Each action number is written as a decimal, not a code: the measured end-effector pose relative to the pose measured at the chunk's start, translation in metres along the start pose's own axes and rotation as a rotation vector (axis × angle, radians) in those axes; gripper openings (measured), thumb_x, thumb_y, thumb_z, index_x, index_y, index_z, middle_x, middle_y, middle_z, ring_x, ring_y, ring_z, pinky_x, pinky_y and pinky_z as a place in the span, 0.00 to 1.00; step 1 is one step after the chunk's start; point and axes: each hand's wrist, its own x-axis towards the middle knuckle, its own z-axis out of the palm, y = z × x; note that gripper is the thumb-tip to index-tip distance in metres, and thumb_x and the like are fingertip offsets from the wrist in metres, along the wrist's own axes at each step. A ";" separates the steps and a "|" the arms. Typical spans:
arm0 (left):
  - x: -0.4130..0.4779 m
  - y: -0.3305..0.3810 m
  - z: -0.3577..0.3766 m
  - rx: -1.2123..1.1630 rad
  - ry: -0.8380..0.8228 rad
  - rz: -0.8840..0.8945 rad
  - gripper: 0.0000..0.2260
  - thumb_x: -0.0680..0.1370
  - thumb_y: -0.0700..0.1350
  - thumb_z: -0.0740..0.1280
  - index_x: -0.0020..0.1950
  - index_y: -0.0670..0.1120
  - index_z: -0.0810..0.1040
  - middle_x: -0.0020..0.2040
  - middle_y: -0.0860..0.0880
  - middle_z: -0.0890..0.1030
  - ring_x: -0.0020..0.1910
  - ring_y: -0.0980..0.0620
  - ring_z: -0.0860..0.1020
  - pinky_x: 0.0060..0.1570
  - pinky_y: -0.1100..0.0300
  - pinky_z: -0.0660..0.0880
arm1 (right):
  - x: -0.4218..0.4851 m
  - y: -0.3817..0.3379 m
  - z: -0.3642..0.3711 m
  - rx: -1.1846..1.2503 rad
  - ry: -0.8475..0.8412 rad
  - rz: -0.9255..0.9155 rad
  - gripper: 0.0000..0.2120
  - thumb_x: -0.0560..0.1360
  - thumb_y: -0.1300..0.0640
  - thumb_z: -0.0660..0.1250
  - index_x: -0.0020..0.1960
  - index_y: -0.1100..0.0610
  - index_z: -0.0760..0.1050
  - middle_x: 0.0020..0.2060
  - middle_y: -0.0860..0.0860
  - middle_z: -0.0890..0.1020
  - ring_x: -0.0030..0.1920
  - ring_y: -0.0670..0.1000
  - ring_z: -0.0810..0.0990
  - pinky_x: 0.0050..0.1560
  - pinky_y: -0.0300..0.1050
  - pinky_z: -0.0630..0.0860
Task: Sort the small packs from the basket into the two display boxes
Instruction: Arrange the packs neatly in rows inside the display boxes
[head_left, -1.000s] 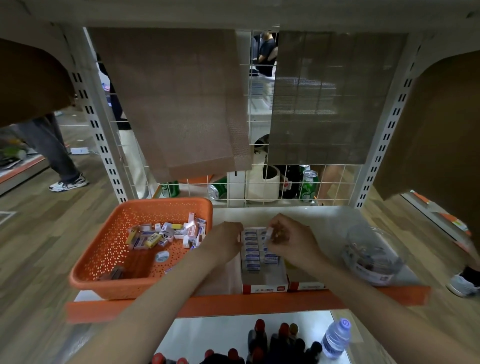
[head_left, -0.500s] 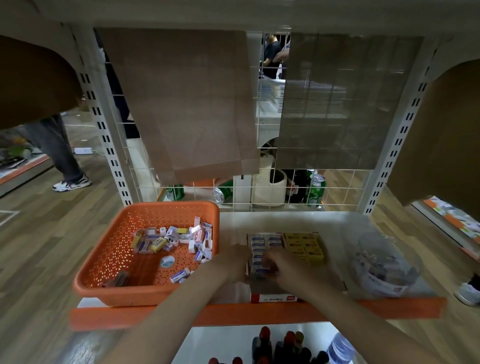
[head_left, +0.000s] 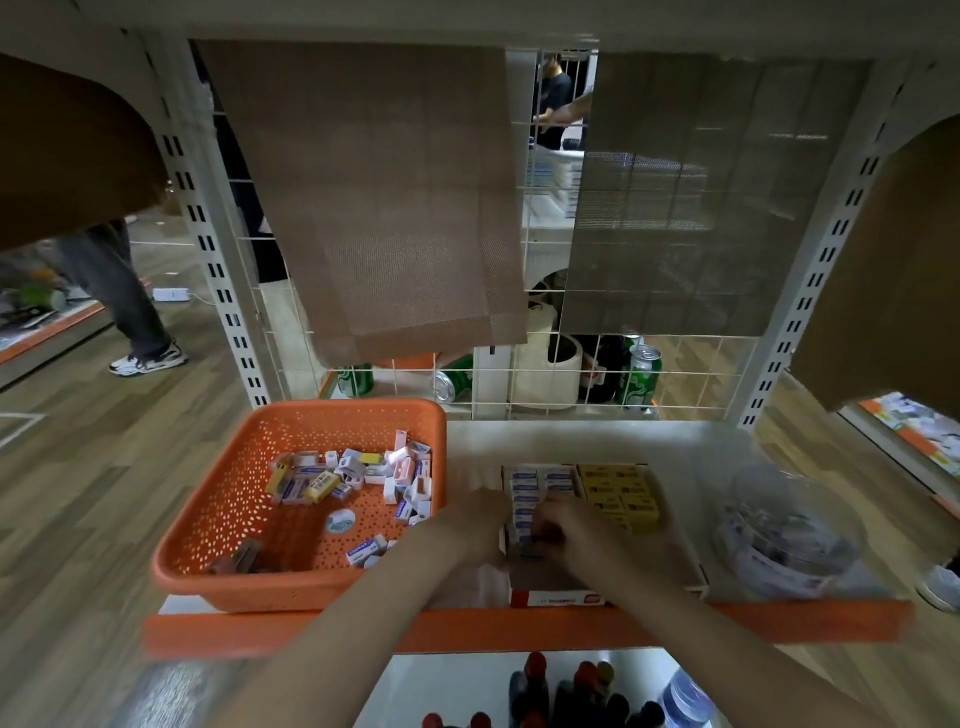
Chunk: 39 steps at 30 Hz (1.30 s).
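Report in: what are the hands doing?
Left hand at edge of blue box, right hand over its packs; grips unclear. Basket holds many loose packs. Nothing blocking.

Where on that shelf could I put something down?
The shelf strip behind the blue-pack box and yellow-pack box, bordered by the wire back and the orange basket, is bare. A narrower patch lies between the yellow-pack box and the clear tub. The front middle is crowded: left hand and right hand are at the blue-pack box.

A white wire grid (head_left: 519, 374) backs the shelf (head_left: 483, 447), hung with two brown mesh mats (head_left: 384, 208); slotted white uprights (head_left: 208, 244) flank it, over wood-plank floor (head_left: 104, 467) in dim light.
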 end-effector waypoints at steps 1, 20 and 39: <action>0.000 0.000 0.000 -0.001 0.001 -0.002 0.22 0.73 0.41 0.72 0.66 0.41 0.73 0.62 0.42 0.77 0.60 0.45 0.76 0.61 0.54 0.73 | 0.000 0.000 -0.001 -0.006 0.003 -0.006 0.11 0.78 0.54 0.64 0.59 0.49 0.77 0.63 0.41 0.74 0.65 0.44 0.71 0.55 0.28 0.57; -0.078 -0.097 -0.065 0.107 0.471 -0.087 0.11 0.78 0.42 0.64 0.60 0.48 0.77 0.54 0.49 0.81 0.50 0.51 0.79 0.50 0.59 0.76 | 0.063 -0.082 -0.015 0.136 0.100 -0.252 0.04 0.74 0.57 0.67 0.49 0.52 0.78 0.45 0.43 0.74 0.43 0.44 0.73 0.42 0.40 0.70; -0.113 -0.190 -0.047 0.128 0.340 -0.375 0.12 0.76 0.40 0.61 0.57 0.48 0.78 0.50 0.47 0.81 0.48 0.46 0.79 0.43 0.56 0.74 | 0.126 -0.134 0.070 -0.254 -0.315 -0.250 0.09 0.74 0.65 0.64 0.52 0.60 0.77 0.53 0.58 0.79 0.54 0.59 0.78 0.52 0.50 0.75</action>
